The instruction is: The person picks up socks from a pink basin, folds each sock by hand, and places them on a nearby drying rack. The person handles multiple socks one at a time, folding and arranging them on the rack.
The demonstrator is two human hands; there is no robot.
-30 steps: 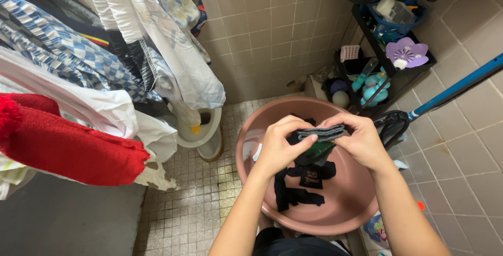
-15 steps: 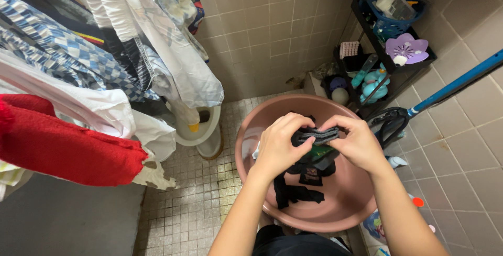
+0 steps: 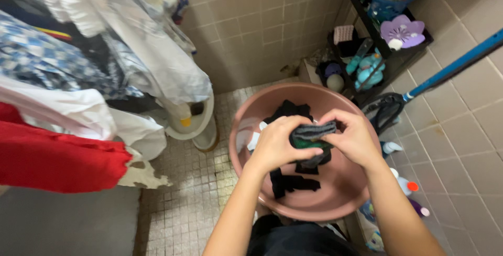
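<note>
Both hands hold a dark, wet sock (image 3: 311,136) bunched between them above a pink plastic basin (image 3: 250,110). My left hand (image 3: 276,146) grips its left end with closed fingers. My right hand (image 3: 352,137) grips its right end, knuckles up. The two hands are close together, the cloth squeezed between them. More black garments (image 3: 291,182) lie in the basin under the hands, one piece (image 3: 287,110) at the far side.
Hanging clothes (image 3: 94,62) and a red towel (image 3: 55,159) crowd the left. A white toilet (image 3: 195,124) stands behind the basin. A black rack (image 3: 378,41) with toiletries is at the right, with a blue-handled mop (image 3: 445,73) leaning on the tiled wall. Bottles (image 3: 402,184) stand on the floor.
My hands have drawn closer together and bunched the sock tighter. The view has shifted slightly; the basin stays put.
</note>
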